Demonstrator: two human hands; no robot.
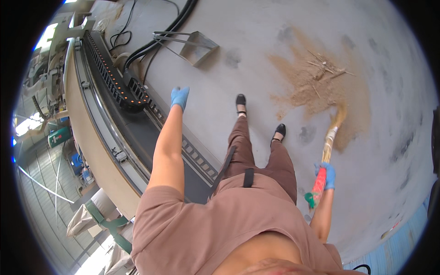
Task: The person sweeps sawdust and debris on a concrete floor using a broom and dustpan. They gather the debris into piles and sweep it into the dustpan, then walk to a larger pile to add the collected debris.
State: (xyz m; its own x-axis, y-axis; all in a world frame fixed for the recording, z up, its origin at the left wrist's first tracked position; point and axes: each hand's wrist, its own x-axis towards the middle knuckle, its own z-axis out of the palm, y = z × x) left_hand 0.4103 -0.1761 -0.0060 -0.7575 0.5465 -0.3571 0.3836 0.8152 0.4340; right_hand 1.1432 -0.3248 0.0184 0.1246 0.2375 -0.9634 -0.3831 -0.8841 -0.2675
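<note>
Grey smudged floor under sawdust pile. Broom at pile's near edge, right hand closed round it. Left of pile: dustpan, machine track, left hand, seemingly empty, openness unclear.

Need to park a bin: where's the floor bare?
Bare floor between metal dustpan and debris pile, some scuffs; also smudged floor right of the broom. Crowded: the pile itself, broom at its near edge, and the left, where cable chain and black cables run.

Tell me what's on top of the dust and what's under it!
Thin sticks lie on top of the dust. The floor shows around it, but underneath the thick part is covered, so I can't see what's there.
</note>
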